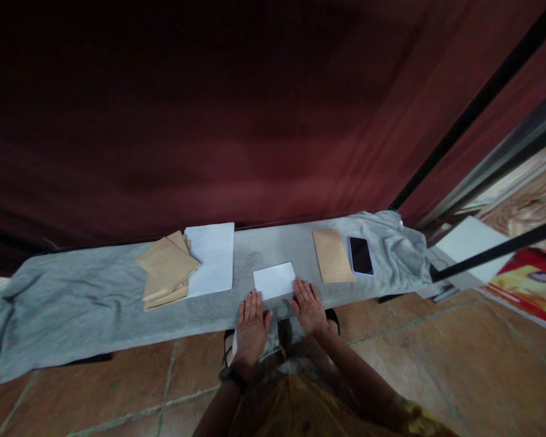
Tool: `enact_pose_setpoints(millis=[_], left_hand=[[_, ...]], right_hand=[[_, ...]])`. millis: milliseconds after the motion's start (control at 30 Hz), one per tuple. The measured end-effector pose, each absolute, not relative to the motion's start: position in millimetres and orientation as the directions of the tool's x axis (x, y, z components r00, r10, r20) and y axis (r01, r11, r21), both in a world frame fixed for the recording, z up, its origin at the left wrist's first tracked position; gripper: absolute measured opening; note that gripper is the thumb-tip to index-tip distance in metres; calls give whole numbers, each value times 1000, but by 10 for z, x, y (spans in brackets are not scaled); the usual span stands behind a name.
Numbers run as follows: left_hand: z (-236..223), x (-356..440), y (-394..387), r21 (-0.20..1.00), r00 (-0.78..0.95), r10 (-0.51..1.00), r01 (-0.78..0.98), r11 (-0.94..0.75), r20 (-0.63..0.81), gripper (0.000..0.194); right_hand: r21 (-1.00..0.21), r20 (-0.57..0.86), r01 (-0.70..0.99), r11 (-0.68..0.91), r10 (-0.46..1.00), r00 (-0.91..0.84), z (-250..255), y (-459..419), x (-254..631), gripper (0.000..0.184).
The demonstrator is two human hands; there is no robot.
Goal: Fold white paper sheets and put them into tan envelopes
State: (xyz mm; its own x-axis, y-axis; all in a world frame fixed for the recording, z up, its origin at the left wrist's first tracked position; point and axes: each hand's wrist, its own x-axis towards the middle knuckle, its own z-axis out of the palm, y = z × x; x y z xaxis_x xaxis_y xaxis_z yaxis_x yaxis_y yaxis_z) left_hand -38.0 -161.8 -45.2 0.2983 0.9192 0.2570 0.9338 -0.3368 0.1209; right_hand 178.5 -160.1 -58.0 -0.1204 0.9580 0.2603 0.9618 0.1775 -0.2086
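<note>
A small white sheet of paper [275, 281], perhaps folded, lies flat on the grey cloth in front of me. My left hand [253, 325] rests palm down at its near left corner, fingers stretched out. At the near right corner lies my right hand [310, 306], also palm down with its fingers extended. Neither hand grips anything. To the right lies a brown envelope [333, 256]. On the left, several brown envelopes [166, 267] are piled unevenly, partly covering a stack of larger white paper [214, 258].
A grey cloth [85, 309] covers the long, narrow bench. A phone [361, 255] lies to the right of the single envelope. Behind the bench rises a dark red surface [254, 152]. A red box [532, 282] and a white panel [470, 249] are at the far right, beyond dark bars.
</note>
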Motion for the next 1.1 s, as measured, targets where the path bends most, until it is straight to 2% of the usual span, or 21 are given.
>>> enact_pose_setpoints(millis=[333, 533, 800, 1100], left_hand=[[-427, -313, -1622, 113, 245, 924, 951, -288, 294, 63], [-399, 4, -1573, 135, 401, 880, 886, -443, 255, 62], [-508, 78, -1558, 120, 440, 871, 874, -472, 217, 61], [-573, 18, -1524, 127, 458, 862, 862, -490, 219, 65]], right_hand=[[-198, 272, 963, 184, 954, -127, -641, -1597, 1796, 58], [-205, 276, 960, 190, 952, -129, -616, -1601, 1790, 56], [-244, 258, 957, 154, 962, -89, -516, -1576, 1721, 55], [-309, 255, 895, 322, 935, -248, -404, -1366, 1346, 48]])
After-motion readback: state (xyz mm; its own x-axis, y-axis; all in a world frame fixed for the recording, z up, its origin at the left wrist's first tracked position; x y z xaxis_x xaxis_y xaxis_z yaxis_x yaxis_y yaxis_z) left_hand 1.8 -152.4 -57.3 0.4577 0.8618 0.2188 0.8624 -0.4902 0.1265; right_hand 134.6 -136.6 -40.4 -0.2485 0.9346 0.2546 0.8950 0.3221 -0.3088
